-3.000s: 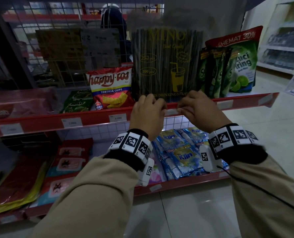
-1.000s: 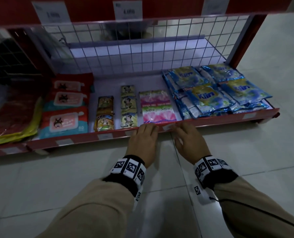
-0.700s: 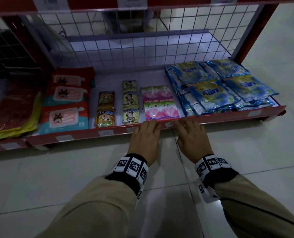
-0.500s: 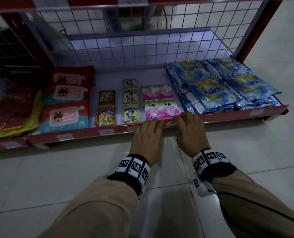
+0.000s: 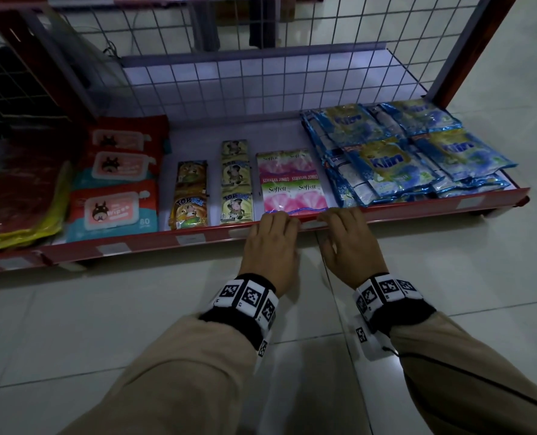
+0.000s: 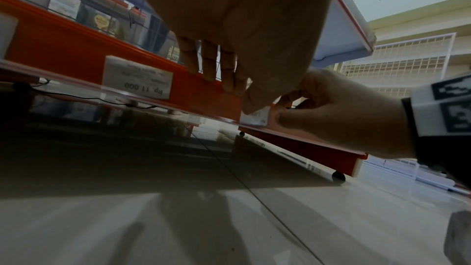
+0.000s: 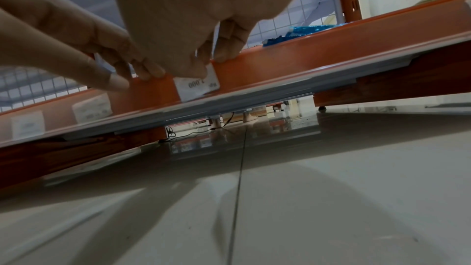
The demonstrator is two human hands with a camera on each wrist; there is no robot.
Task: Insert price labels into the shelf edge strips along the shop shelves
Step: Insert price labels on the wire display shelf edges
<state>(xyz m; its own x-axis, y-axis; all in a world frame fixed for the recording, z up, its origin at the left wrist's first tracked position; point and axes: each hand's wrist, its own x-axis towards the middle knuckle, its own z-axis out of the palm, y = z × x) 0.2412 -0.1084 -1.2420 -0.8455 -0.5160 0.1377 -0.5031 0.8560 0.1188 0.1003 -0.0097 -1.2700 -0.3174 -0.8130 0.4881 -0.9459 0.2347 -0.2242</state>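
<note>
The bottom shelf's red edge strip runs left to right just above the floor. A small white price label sits in the strip between my two hands. My left hand lies with straight fingers over the strip's top edge and its thumb at the label's left end. My right hand pinches the label, thumb on its front and curled fingers over the strip's top. The label's upper part is hidden behind my right thumb.
Other labels sit in the strip, one to the left and one far right; a "Rp 11.000" label shows left. Pink Soffell sachets and blue Klin packs lie behind my hands. Tiled floor lies below.
Three seconds ago both hands worked at the upper shelf's strip; now they are at the bottom shelf's strip. Over the last second they stay there, holding the label in nearly the same spot.
</note>
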